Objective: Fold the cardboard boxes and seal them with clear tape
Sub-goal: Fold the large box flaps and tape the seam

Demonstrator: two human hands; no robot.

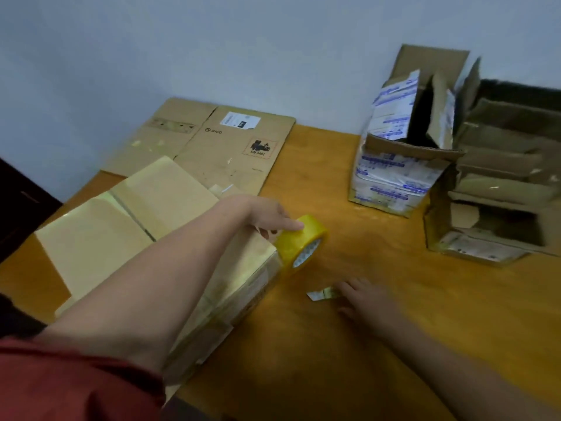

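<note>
**Cardboard box at bench left, tape roll at its corner: watch the tape run**

Cardboard box (pixel 91 244) sits on the bench (pixel 303 360) at left, flaps down, glossy tape across the top. Its right part is hidden under the forearm.

Left grip (pixel 267 220) reaches across the box and holds the tape roll (pixel 303 241), one finger laid over the top and the others curled under. The roll is on edge, touching the box's right corner. Right grip (pixel 364 299) is blurred. It looks flat and spread on the bench, holding nothing, fingertips at a small tape scrap (pixel 321 294).

Judgement: a tape run down the box's side is finishing, or a cut is coming.

Risks:
- One-handed roll control. If the strip isn't pressed to the box, it lifts or wrinkles.
- No cutter in view. Tearing by hand may stretch the strip or drop the free end back onto the roll.
- The scrap may stick to fingers or to the fresh strip.
- The box isn't braced, so a pull on the roll could drag it.

Flat cardboard (pixel 230 147) at the back and the open printed box (pixel 394 177) at right look undone.
</note>
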